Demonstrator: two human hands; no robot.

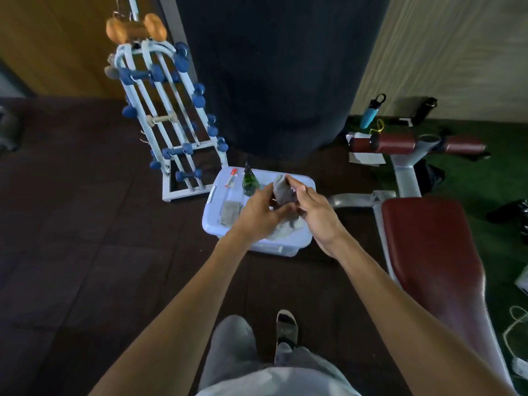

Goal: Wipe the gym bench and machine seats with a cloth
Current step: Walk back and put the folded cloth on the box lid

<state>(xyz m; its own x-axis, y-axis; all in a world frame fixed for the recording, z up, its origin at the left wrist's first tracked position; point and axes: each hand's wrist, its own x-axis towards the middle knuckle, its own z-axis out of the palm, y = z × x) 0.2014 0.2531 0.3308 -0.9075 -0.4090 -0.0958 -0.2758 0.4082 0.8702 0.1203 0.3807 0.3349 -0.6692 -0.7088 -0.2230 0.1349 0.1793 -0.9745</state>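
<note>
A grey cloth point(281, 191) is held up over a pale blue plastic bin point(217, 207) on the floor. My left hand point(258, 214) grips its lower part and my right hand point(310, 208) pinches its upper part. A lighter cloth point(285, 228) lies under my hands on the bin lid. The dark red padded gym bench point(428, 252) stretches along the right, with red roller pads point(397, 144) at its far end.
On the bin lid stand a green spray bottle point(249, 180), a small folded grey cloth point(229, 214) and a small orange-capped tube point(231, 177). A white rack of blue dumbbells point(168, 115) rises to the left. A large black punching bag point(274, 75) hangs behind. A blue water bottle point(370, 112) stands beyond the bench.
</note>
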